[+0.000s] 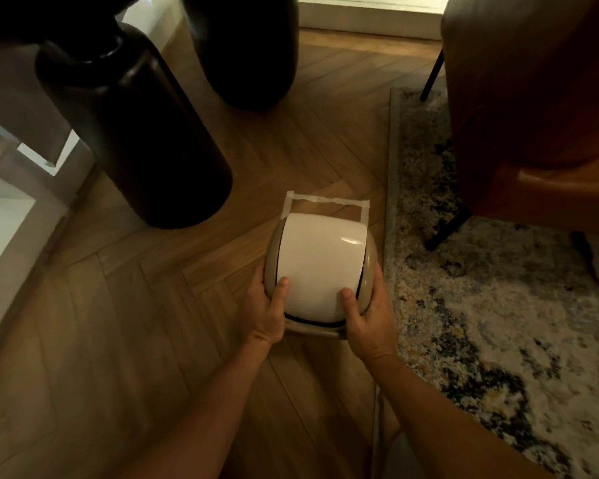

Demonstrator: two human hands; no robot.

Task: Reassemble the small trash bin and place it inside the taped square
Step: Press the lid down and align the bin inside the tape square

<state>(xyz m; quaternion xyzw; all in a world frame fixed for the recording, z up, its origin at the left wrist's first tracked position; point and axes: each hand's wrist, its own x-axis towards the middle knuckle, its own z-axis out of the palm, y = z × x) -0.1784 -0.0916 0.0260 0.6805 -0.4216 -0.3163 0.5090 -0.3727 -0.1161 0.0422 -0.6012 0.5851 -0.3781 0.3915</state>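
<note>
Cream plastic catches the dim light: the small trash bin (320, 271), with its rounded white swing lid (320, 267) seated between beige side walls, sits over the taped square (325, 202) on the herringbone wood floor (135, 340). Only the far edge of the tape and short stretches of its two sides show beyond the bin; the near part is hidden under it, so whether the bin stands fully inside cannot be told.

Both hands clasp the bin from the near side. The left hand (267, 312) wraps the left wall, thumb laid up on the lid; the right hand (367, 316) wraps the right wall, thumb likewise on the lid. Each grip is closed firmly around the bin's body.

Two tall dark vases (135, 133) stand on the floor to the far left. A patterned rug (498, 305) lies just right of the bin, and a brown leather chair (533, 98) stands on it at the far right.
</note>
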